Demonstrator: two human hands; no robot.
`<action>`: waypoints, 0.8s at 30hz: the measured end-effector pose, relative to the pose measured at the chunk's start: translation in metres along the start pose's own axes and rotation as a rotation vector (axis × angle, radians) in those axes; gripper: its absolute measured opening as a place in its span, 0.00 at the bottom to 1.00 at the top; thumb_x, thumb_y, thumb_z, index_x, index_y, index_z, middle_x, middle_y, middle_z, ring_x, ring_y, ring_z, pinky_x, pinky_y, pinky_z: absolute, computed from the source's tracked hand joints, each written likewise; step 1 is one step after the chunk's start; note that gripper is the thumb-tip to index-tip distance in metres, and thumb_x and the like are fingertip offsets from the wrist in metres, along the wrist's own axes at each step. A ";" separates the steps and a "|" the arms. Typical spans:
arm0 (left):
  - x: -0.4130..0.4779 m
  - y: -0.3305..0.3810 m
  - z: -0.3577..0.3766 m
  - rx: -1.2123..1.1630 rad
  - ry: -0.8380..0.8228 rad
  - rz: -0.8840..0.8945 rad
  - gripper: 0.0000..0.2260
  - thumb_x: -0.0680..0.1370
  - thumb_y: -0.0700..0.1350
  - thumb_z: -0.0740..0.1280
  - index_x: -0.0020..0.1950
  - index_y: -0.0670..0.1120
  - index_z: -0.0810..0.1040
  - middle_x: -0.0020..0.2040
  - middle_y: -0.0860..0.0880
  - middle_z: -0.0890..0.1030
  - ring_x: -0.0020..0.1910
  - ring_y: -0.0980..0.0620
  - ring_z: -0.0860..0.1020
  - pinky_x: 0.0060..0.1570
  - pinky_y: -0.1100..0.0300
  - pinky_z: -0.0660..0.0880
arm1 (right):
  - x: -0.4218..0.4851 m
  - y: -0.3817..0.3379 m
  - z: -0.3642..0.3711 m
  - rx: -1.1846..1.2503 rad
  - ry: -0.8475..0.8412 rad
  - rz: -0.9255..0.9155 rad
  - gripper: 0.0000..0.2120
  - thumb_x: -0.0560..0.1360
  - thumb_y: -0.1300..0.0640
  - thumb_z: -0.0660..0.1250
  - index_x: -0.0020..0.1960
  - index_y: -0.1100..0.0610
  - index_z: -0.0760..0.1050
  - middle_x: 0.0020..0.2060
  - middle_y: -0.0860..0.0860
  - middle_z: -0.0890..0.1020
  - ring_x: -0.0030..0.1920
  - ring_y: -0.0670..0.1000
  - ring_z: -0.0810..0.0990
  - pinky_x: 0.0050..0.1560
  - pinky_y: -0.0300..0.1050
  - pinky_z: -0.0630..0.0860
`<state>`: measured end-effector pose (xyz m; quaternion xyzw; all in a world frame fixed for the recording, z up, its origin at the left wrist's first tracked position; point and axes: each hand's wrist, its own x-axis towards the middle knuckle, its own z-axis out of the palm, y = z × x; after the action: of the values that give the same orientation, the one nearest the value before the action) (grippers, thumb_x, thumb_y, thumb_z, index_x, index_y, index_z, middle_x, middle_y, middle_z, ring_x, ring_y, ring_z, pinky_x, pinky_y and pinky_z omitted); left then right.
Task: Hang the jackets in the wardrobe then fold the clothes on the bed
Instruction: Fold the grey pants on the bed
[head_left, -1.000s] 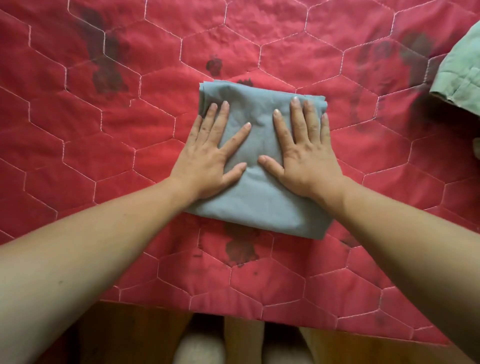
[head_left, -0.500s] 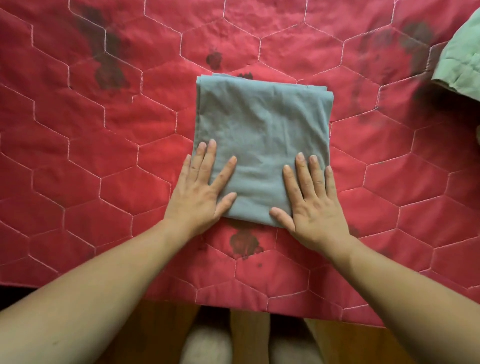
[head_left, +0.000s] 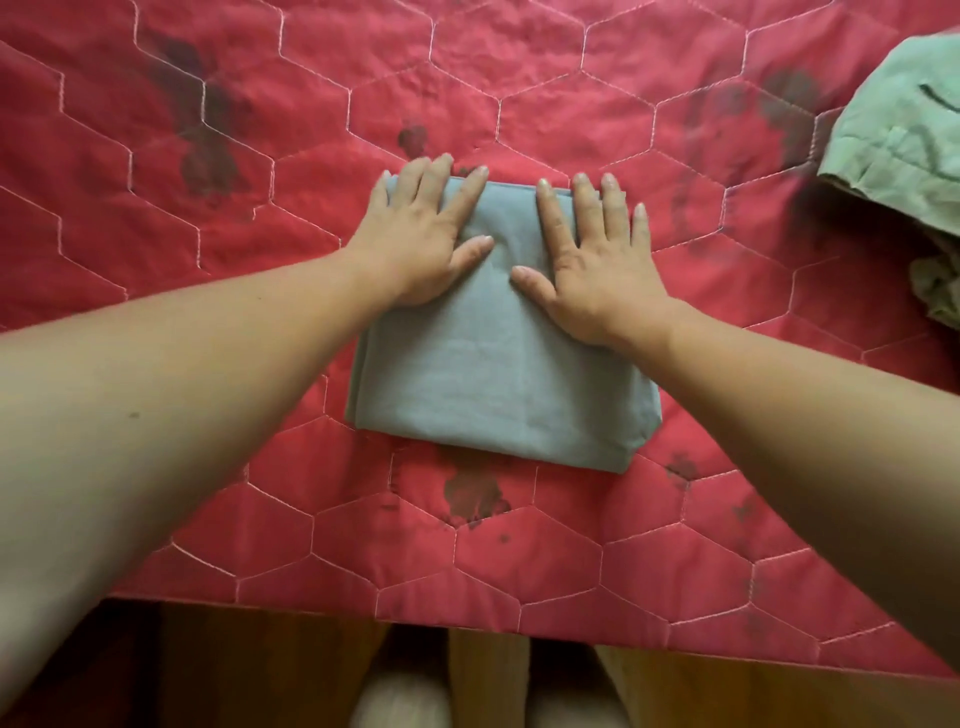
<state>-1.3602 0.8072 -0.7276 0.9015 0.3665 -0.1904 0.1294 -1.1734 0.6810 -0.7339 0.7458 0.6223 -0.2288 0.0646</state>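
Both hands are lying flat on the folded grey cloth (head_left: 493, 384), which is sitting on the red quilt (head_left: 208, 322) near the front edge of the bed. The left hand (head_left: 421, 239) is pressing down on the far left corner, fingers spread and straight, with the tips reaching past the cloth's far edge. The right hand (head_left: 597, 265) is pressing on the far right part, fingers also spread flat, thumb pointing inward. Neither hand is pinching anything.

Handling, as a judgement: the cloth is looking thin, soft and light, stacked in several layers. It is likely going to flop and come unfolded if lifted by one corner. Better holds would be sliding both palms under the left and right sides, or pinching all layers together along the near folded edge. It is probably sliding easily on the quilt too.

Hard to make out: the hands are covering the far edge, so its alignment is not showing. The layer count and the type of garment cannot be told. A green garment (head_left: 904, 145) is lying well apart at the right, cut off by the frame. The wardrobe and jackets are not in view. The bottom strip below the bed is blurry.
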 end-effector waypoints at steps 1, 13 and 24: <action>-0.005 0.002 -0.005 0.028 0.015 0.011 0.34 0.81 0.66 0.54 0.83 0.53 0.50 0.79 0.39 0.58 0.77 0.39 0.58 0.72 0.36 0.60 | -0.004 -0.001 -0.005 -0.019 -0.001 -0.015 0.43 0.78 0.29 0.52 0.83 0.49 0.42 0.81 0.61 0.52 0.80 0.66 0.49 0.76 0.69 0.53; -0.071 0.014 -0.024 -0.238 -0.575 0.100 0.13 0.72 0.45 0.73 0.43 0.48 0.68 0.44 0.48 0.72 0.46 0.45 0.72 0.42 0.54 0.70 | -0.057 -0.005 -0.028 0.145 -0.490 -0.117 0.19 0.67 0.52 0.74 0.51 0.54 0.69 0.46 0.52 0.76 0.47 0.57 0.75 0.41 0.51 0.72; -0.085 -0.015 -0.211 -0.443 0.058 0.039 0.18 0.67 0.40 0.74 0.56 0.49 0.80 0.43 0.54 0.76 0.41 0.51 0.76 0.40 0.59 0.73 | -0.048 -0.006 -0.232 0.032 0.164 -0.221 0.12 0.67 0.56 0.72 0.46 0.55 0.73 0.42 0.54 0.77 0.45 0.62 0.77 0.42 0.53 0.72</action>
<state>-1.3749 0.8447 -0.5030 0.8630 0.3857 -0.0766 0.3172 -1.1244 0.7271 -0.5067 0.6898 0.7002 -0.1826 -0.0241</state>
